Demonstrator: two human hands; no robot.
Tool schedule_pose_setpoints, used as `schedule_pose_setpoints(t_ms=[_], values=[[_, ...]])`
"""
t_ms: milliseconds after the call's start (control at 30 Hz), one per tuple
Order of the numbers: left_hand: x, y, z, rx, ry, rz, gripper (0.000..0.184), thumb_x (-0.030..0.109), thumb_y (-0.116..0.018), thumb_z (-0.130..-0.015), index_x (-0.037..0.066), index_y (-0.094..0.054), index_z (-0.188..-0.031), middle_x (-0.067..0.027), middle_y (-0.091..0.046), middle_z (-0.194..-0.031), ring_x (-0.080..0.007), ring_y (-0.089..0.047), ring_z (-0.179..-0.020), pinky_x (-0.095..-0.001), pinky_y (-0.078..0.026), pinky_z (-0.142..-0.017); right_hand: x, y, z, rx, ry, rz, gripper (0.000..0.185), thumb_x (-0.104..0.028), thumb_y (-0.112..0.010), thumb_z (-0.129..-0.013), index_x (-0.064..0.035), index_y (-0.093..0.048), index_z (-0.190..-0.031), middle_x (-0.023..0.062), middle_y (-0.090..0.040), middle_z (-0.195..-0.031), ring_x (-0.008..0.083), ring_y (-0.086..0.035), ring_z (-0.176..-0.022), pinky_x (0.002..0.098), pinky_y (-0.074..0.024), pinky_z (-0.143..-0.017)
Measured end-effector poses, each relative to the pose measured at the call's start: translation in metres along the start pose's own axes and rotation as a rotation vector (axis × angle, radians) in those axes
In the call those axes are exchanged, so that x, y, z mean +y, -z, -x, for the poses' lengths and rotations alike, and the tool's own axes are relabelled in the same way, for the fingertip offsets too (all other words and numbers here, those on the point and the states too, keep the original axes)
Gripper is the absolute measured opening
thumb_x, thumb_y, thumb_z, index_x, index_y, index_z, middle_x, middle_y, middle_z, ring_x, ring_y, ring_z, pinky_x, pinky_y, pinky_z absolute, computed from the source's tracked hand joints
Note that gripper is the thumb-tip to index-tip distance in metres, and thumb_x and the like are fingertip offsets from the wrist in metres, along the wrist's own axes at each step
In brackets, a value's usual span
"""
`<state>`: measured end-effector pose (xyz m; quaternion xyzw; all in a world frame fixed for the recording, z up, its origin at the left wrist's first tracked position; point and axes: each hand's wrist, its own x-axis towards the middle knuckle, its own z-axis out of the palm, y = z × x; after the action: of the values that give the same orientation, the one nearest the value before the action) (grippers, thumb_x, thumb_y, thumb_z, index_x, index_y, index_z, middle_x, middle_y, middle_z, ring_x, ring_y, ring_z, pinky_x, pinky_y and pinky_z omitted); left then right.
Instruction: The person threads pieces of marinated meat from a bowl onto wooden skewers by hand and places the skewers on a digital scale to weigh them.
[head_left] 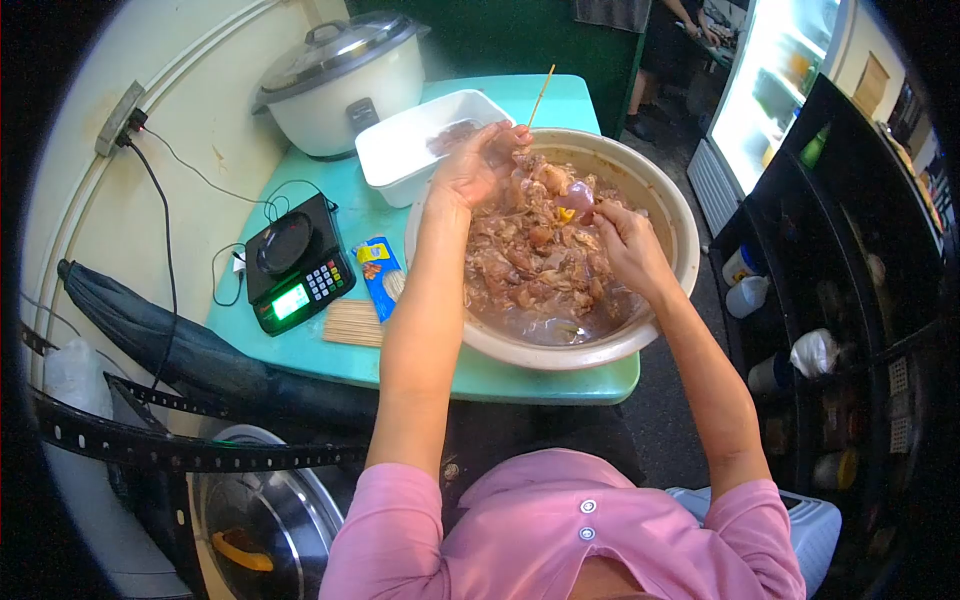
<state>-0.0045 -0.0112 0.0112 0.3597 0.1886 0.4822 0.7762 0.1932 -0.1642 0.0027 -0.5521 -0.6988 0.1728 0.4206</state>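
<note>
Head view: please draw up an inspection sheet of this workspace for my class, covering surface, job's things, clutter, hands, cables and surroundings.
Surface: turquoise table, partly covered.
Job's things: basin of meat pieces in liquid; white tray beside it; loose skewers by a blue-and-yellow packet.
Clutter: scale with lit display; rice cooker.
Hands: left hand holds a raised skewer over the basin; right hand grips a purplish piece.
Cables: black cable hangs from a power strip; thinner cord runs towards the scale.
Surroundings: black shelving and lit fridge at right; another person in the background.
</note>
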Motion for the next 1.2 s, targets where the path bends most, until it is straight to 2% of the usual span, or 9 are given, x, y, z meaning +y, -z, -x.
schedule_pose_setpoints(t_ms=[267,467,533,733,900,1000,1067,1100,1200], values=[[-0.007,-0.001,-0.003,-0.079,0.016,0.017,0.023,0.018,-0.054,-0.089,0.001,-0.059,-0.104,-0.0156,-0.063,-0.105,-0.0283,-0.06,-0.102,-0.0399,-0.047,-0.09,0.008,-0.004,-0.001,0.047,0.029,0.015,0.02,-0.013,-0.046,-0.087,0.0026,-0.058,-0.088,0.0261,-0.059,-0.083,0.0417,-0.057,-0.082,0.0442,-0.0441,-0.072],[-0.006,-0.011,-0.002,-0.07,0.108,0.114,0.026,0.02,-0.053,-0.091,0.0,-0.058,-0.105,-0.0167,-0.063,-0.105,-0.0271,-0.06,-0.102,-0.0376,-0.049,-0.085,0.007,-0.004,0.0,0.067,-0.019,0.004,0.019,-0.013,-0.047,-0.087,0.0029,-0.057,-0.088,0.0263,-0.058,-0.083,0.042,-0.057,-0.083,0.0454,-0.0436,-0.072],[-0.009,-0.01,-0.002,-0.106,-0.02,-0.086,0.023,0.018,-0.056,-0.09,0.0,-0.058,-0.104,-0.0161,-0.063,-0.103,-0.0268,-0.06,-0.1,-0.0368,-0.05,-0.084,0.009,-0.004,0.0,0.053,-0.035,0.023,0.019,-0.014,-0.047,-0.087,0.0027,-0.057,-0.089,0.0265,-0.058,-0.083,0.042,-0.057,-0.083,0.0453,-0.0436,-0.073],[-0.009,-0.01,-0.006,0.04,-0.125,-0.172,0.024,0.015,-0.061,-0.086,0.0,-0.057,-0.104,-0.0139,-0.063,-0.104,-0.0239,-0.061,-0.098,-0.0353,-0.051,-0.084,0.008,-0.003,-0.001,0.102,-0.106,0.058,0.016,-0.011,-0.054,-0.082,0.0029,-0.059,-0.086,0.0241,-0.06,-0.079,0.0403,-0.059,-0.081,0.0445,-0.0443,-0.073],[-0.008,-0.038,0.006,0.008,-0.168,-0.093,0.031,0.024,-0.063,-0.086,0.005,-0.054,-0.109,-0.0113,-0.062,-0.103,-0.0234,-0.061,-0.099,-0.0363,-0.051,-0.084,0.006,0.001,0.0,0.212,0.006,0.079,0.011,-0.006,-0.061,-0.075,0.002,-0.065,-0.082,0.0194,-0.062,-0.075,0.0363,-0.061,-0.077,0.0416,-0.0458,-0.071],[-0.014,-0.037,0.005,-0.027,-0.19,0.039,0.034,0.023,-0.061,-0.087,0.002,-0.049,-0.11,-0.0107,-0.06,-0.1,-0.0204,-0.06,-0.088,-0.0365,-0.053,-0.074,0.001,0.003,0.0,0.235,-0.031,0.073,0.011,-0.005,-0.062,-0.073,0.0006,-0.067,-0.081,0.0181,-0.063,-0.077,0.0345,-0.061,-0.073,0.04,-0.0463,-0.07],[-0.021,-0.032,0.002,-0.177,-0.088,0.017,0.031,0.024,-0.065,-0.084,0.005,-0.053,-0.104,-0.0086,-0.059,-0.099,-0.0198,-0.061,-0.089,-0.0355,-0.053,-0.078,0.007,0.001,-0.001,0.308,-0.022,0.05,0.01,-0.005,-0.063,-0.073,0.0007,-0.067,-0.081,0.0167,-0.063,-0.075,0.0315,-0.061,-0.069,0.0382,-0.0466,-0.067],[-0.018,-0.037,0.003,-0.209,0.076,-0.068,0.027,0.02,-0.068,-0.081,0.006,-0.056,-0.101,-0.0083,-0.061,-0.1,-0.0193,-0.061,-0.091,-0.0336,-0.053,-0.08,0.008,0.001,-0.002,0.316,-0.02,0.052,0.01,-0.005,-0.063,-0.073,0.0007,-0.067,-0.081,0.0167,-0.063,-0.075,0.0315,-0.061,-0.069,0.0382,-0.0466,-0.067],[-0.03,-0.054,0.016,-0.265,0.051,-0.39,0.032,0.021,-0.065,-0.084,0.003,-0.056,-0.109,-0.0117,-0.059,-0.112,-0.02,-0.057,-0.103,-0.0374,-0.051,-0.083,0.004,0.004,-0.002,0.345,-0.006,-0.025,0.01,-0.005,-0.064,-0.073,0.001,-0.067,-0.08,0.0153,-0.062,-0.073,0.0283,-0.061,-0.067,0.0363,-0.0467,-0.065]])
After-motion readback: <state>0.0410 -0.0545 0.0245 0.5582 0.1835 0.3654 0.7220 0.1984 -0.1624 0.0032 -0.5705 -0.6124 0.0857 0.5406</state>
